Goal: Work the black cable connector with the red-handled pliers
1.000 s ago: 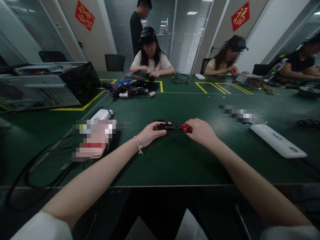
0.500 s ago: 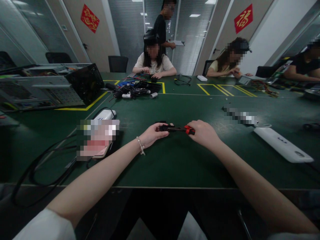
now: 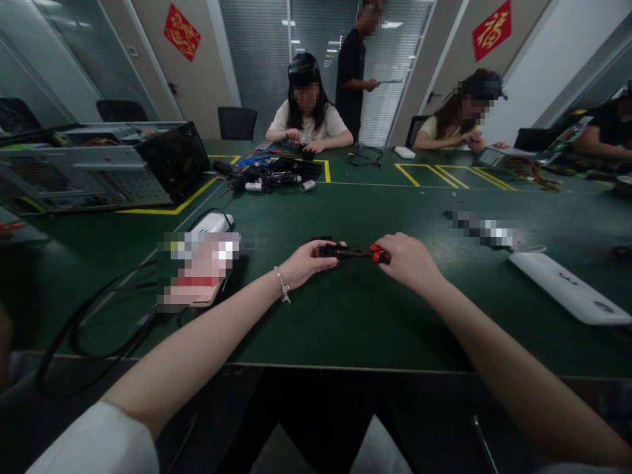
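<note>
My right hand [image 3: 407,262] is closed round the red handles of a pair of pliers [image 3: 363,252], which point left. At the jaws, my left hand [image 3: 309,263] pinches a small black part [image 3: 326,249]; its shape is too small to make out. Both hands rest low over the green table [image 3: 345,309], about its middle, a little ahead of the near edge. A thin bracelet hangs on my left wrist.
A pixelated object [image 3: 197,270] and a white power strip [image 3: 210,224] with black cables [image 3: 93,316] lie to the left. An open computer case [image 3: 99,168] stands at far left. Another white strip [image 3: 567,293] lies right. Three seated people and one standing person are across the table, with black parts [image 3: 269,176].
My hands and the pliers keep the same grip. The view has shifted slightly left. The standing person behind has walked to the right.
</note>
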{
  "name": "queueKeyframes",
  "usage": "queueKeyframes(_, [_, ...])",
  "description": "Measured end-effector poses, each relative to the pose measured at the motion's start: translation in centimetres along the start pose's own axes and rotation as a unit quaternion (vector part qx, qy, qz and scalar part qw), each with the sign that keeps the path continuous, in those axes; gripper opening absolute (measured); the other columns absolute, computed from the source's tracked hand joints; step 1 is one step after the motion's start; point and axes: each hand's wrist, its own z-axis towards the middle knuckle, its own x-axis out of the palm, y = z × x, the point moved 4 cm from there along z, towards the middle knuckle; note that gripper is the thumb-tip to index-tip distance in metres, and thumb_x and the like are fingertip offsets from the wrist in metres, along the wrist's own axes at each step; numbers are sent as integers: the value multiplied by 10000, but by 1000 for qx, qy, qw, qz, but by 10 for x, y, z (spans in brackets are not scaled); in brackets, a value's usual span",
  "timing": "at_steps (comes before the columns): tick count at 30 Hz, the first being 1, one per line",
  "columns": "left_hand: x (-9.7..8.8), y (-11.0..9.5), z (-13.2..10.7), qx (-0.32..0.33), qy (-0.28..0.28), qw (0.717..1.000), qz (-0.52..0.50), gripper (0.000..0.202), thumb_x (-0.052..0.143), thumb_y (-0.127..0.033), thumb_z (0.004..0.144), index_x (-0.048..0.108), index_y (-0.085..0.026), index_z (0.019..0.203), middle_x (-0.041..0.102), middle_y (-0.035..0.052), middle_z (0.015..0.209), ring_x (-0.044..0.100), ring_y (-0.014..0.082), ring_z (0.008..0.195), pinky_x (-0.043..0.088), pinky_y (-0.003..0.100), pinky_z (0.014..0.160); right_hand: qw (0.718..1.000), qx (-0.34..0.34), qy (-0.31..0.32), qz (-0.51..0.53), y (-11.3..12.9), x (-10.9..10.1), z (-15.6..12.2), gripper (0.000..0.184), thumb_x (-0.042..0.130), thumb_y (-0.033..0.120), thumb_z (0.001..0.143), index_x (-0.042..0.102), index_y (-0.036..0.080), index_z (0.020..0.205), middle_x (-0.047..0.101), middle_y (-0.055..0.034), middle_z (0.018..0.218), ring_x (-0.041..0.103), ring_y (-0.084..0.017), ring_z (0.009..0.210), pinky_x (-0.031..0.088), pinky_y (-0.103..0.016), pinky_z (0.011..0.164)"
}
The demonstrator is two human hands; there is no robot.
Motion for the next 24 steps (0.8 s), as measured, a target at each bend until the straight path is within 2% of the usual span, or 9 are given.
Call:
queueKeyframes(4, [-2,1,1,2,4,1000,4,417,631,-16,683,539,-141,1070,539,73,1058,600,124,911,418,351,976,1000,8,7,11,-2,3,0,190,525,251,707,575,176,875,601,-61,841,500,-194,759,397,-305,616])
queueKeyframes(11, [2,-2,-1,-13,-9,1000,-1,413,615,6,687,525,-123,1069,543,84,1065,606,105,868,416,340,972,995,38,57,78,-4,11,0,161,499,273,739,587,195,849,605,-43,811,518,-174,750,400,-279,592])
queueKeyframes(20, [6,-7,-4,-21,-15,1000,1,421,612,23,676,530,-118,1064,536,83,1073,595,112,895,410,331,972,1000,3,13,7,-1,0,0,210,528,241,711,581,167,900,604,-62,859,504,-198,783,403,-310,637])
queueKeyframes(24, [7,-7,-4,-24,-27,999,1,408,606,33,676,540,-121,1048,545,78,1046,599,111,874,411,350,970,999,17,30,24,-3,6,0,185,507,269,728,586,185,872,609,-55,838,513,-192,764,399,-300,613])
